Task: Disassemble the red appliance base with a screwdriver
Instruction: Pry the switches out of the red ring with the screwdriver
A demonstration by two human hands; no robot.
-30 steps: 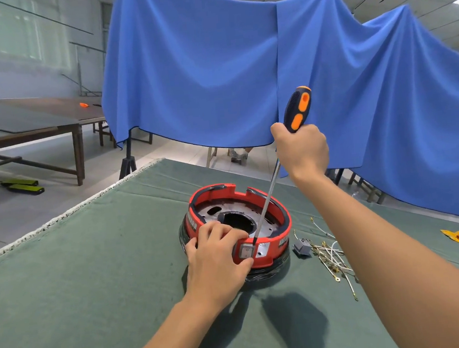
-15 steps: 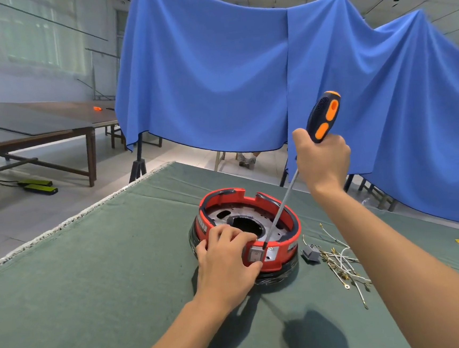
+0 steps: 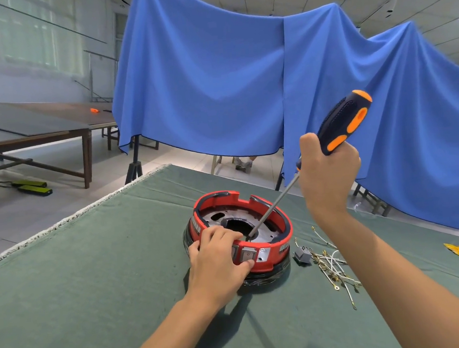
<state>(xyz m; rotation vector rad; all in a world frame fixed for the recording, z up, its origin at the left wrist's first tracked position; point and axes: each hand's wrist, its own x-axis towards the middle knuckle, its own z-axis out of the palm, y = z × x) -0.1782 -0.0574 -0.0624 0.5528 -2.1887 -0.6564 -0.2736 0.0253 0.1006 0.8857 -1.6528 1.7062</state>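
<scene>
The red appliance base [image 3: 280,225], a round ring with a metal plate inside, sits on the green table cloth [image 3: 92,269]. My left hand [image 3: 216,261] grips its near rim, fingers curled over the edge beside the front switch panel. My right hand [image 3: 326,171] holds the black-and-orange screwdriver [image 3: 343,122] by its handle, up and to the right of the base. The long shaft slants down to the left, and its tip rests on the metal plate just inside the near rim.
Loose white wires with gold terminals [image 3: 334,270] and a small grey part [image 3: 302,256] lie right of the base. A yellow piece [image 3: 458,249] lies at the far right. A blue cloth [image 3: 228,76] hangs behind the table. The table's edge [image 3: 73,215] runs along the left.
The screwdriver's tip has moved from the front switch panel to the metal plate inside the rim, and the handle now leans further right. My left hand stays on the rim.
</scene>
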